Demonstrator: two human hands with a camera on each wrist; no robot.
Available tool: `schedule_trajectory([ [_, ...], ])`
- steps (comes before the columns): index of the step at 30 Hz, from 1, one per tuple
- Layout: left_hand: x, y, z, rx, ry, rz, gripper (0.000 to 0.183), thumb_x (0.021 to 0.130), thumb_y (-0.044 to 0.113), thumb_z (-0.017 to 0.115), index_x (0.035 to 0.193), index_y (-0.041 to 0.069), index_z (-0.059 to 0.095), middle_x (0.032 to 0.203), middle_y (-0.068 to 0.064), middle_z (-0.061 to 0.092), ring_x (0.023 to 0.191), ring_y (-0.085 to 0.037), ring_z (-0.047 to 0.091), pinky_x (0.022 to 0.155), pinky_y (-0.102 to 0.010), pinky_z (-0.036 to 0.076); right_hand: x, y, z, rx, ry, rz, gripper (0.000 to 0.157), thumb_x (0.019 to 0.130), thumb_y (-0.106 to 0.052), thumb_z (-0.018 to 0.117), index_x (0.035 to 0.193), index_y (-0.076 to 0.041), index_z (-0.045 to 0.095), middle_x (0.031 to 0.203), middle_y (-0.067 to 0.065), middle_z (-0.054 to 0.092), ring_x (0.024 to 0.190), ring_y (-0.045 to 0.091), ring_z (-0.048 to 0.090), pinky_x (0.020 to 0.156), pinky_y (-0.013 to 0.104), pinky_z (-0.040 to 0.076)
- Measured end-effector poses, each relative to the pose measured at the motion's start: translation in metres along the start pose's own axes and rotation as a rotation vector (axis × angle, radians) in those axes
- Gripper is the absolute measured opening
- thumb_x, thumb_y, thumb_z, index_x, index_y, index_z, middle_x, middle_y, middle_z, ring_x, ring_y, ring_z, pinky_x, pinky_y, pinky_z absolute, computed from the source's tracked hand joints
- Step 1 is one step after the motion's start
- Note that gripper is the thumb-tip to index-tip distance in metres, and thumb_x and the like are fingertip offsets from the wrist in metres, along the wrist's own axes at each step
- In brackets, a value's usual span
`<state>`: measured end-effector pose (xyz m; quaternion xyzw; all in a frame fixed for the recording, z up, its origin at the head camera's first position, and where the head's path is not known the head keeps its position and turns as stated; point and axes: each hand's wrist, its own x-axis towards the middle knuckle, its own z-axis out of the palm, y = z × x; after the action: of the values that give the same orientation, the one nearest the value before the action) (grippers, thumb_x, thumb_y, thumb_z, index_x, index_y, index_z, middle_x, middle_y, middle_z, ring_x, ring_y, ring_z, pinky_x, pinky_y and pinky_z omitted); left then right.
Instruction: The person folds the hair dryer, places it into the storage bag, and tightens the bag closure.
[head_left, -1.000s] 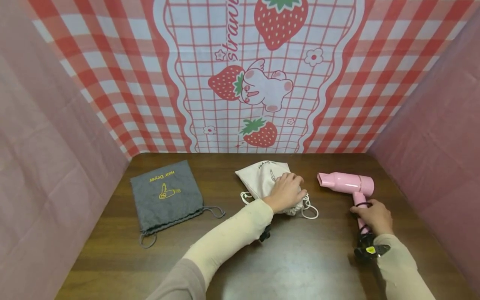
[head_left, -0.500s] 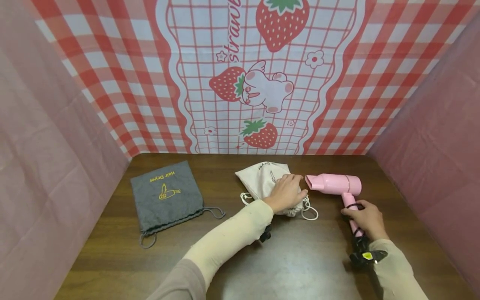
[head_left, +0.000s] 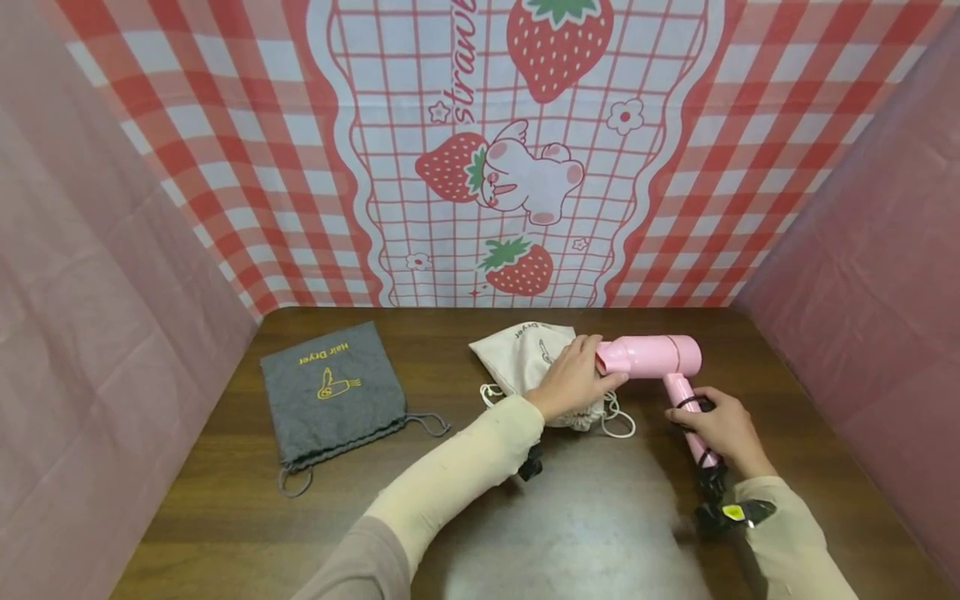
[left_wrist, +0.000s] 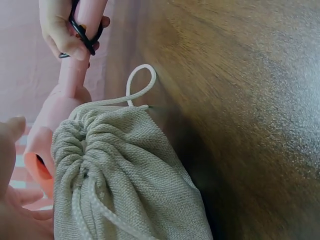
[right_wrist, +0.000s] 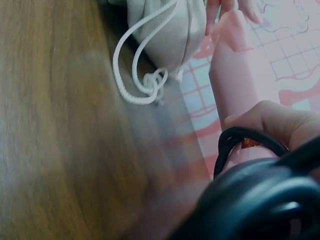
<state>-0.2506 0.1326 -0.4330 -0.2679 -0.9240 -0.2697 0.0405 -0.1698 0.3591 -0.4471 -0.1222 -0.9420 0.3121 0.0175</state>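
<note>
A pink hair dryer (head_left: 651, 357) with a black cord wound about its handle is held off the table at the right. My right hand (head_left: 727, 425) grips that handle. Its nozzle (left_wrist: 39, 165) points left, between the spread thumb and fingers of my left hand (head_left: 573, 379); in the left wrist view they do not look closed round it. Under the left hand lies a pale drawstring bag (head_left: 513, 358) with "Dryer" lettering, partly covered by that hand. Its gathered mouth (left_wrist: 82, 155) and white cord (right_wrist: 125, 65) face the front right.
A flat grey drawstring bag (head_left: 333, 392) printed "Hair Dryer" lies on the left of the brown wooden table (head_left: 585, 533). Behind the table hangs a strawberry-patterned cloth (head_left: 517, 267). Pink cloth walls (head_left: 862, 250) stand at both sides.
My right hand has carried the hair dryer left and slightly up, bringing its nozzle to my left hand. The left hand has stayed over the pale bag, its thumb spreading slightly right.
</note>
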Motion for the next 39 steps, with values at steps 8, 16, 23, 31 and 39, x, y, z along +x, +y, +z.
schedule_trajectory([
  [8, 0.002, 0.001, -0.005, -0.019, -0.015, -0.026, 0.079, 0.077, 0.063, 0.054, 0.136, 0.013, 0.035, 0.132, -0.005, 0.046, 0.118, -0.018, 0.046, 0.096, -0.032, 0.041, -0.004, -0.011, 0.002, 0.007, -0.016, -0.109, 0.059, 0.071, -0.039, 0.073, 0.113, -0.002, 0.054, 0.097, 0.025, 0.059, 0.073, 0.023, 0.053, 0.054, 0.027, 0.041],
  [16, 0.0, 0.001, -0.013, 0.043, -0.029, -0.003, 0.078, 0.072, 0.059, 0.062, 0.133, 0.016, 0.04, 0.121, 0.001, 0.055, 0.106, -0.015, 0.052, 0.086, -0.03, 0.042, -0.005, -0.017, 0.001, -0.005, -0.006, -0.153, 0.058, 0.071, -0.038, 0.073, 0.114, -0.003, 0.054, 0.095, 0.024, 0.06, 0.07, 0.023, 0.053, 0.052, 0.029, 0.042],
  [23, -0.003, 0.004, -0.018, -0.001, -0.07, -0.025, 0.075, 0.071, 0.052, 0.067, 0.131, 0.016, 0.041, 0.116, 0.0, 0.058, 0.099, -0.013, 0.057, 0.081, -0.028, 0.046, -0.009, -0.022, 0.002, -0.036, -0.01, -0.198, 0.058, 0.07, -0.039, 0.074, 0.111, -0.003, 0.055, 0.093, 0.023, 0.061, 0.07, 0.022, 0.053, 0.053, 0.028, 0.041],
  [31, -0.004, 0.006, -0.016, -0.021, -0.02, -0.053, 0.072, 0.068, 0.052, 0.069, 0.126, 0.015, 0.047, 0.108, 0.002, 0.062, 0.094, -0.011, 0.059, 0.079, -0.025, 0.047, -0.008, -0.022, 0.002, 0.017, -0.056, -0.175, 0.066, 0.07, -0.038, 0.074, 0.116, 0.001, 0.046, 0.1, 0.023, 0.056, 0.076, 0.023, 0.053, 0.057, 0.027, 0.042],
  [39, -0.007, 0.007, -0.02, -0.05, 0.005, -0.089, 0.071, 0.067, 0.051, 0.071, 0.126, 0.018, 0.049, 0.106, 0.003, 0.062, 0.09, -0.009, 0.058, 0.074, -0.022, 0.046, -0.011, -0.02, -0.003, 0.274, -0.198, -0.072, 0.071, 0.079, -0.033, 0.068, 0.128, 0.005, 0.034, 0.112, 0.024, 0.049, 0.083, 0.015, 0.056, 0.064, 0.025, 0.049],
])
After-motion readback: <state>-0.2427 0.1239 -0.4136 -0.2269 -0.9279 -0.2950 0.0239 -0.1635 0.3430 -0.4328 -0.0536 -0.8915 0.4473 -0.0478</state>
